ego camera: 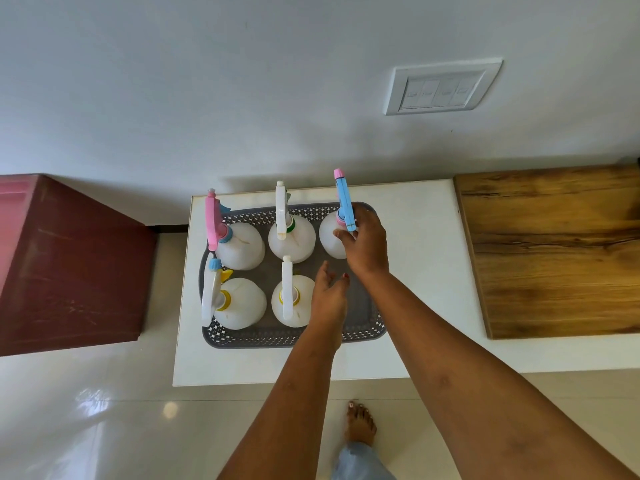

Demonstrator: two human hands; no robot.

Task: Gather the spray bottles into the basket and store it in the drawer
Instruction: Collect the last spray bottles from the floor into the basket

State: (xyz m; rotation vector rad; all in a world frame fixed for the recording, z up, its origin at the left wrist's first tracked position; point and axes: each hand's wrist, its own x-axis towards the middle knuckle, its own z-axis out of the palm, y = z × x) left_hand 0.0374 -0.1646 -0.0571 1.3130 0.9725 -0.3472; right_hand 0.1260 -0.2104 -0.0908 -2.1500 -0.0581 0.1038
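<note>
Arms: two bare forearms reach in from the bottom edge over the tabletop (pixel 415 278).
Left hand (pixel 327 292): fingers straight and relaxed, holding nothing; it is over the bare front-right part of the basket (pixel 367 329), just beside the front-middle bottle (pixel 292 310).
Right hand (pixel 367 244): fingers and thumb curled round the neck of the blue-trigger bottle (pixel 329 239), below its spray head.
Blue-trigger bottle: white rounded body, pink collar, pale blue spray head, pink nozzle tip. It is in the back-right corner of the basket; whether its base rests on the basket floor cannot be told.
Other bottles: pink-trigger bottle (pixel 239 247) back left, green-collar bottle (pixel 294 242) back middle, front-left bottle (pixel 240 304) with a yellow collar. All have white bodies.
Orientation: all five bottles stand upright, long axis vertical; every nozzle points away, toward the wall (pixel 242 98).
Basket: grey, perforated sides, rounded corners; long axis runs left to right, parallel to the wall. It sits on the white tabletop.
Surroundings: wooden panel (pixel 554 251) at right, red-brown cabinet (pixel 69 265) at left.
</note>
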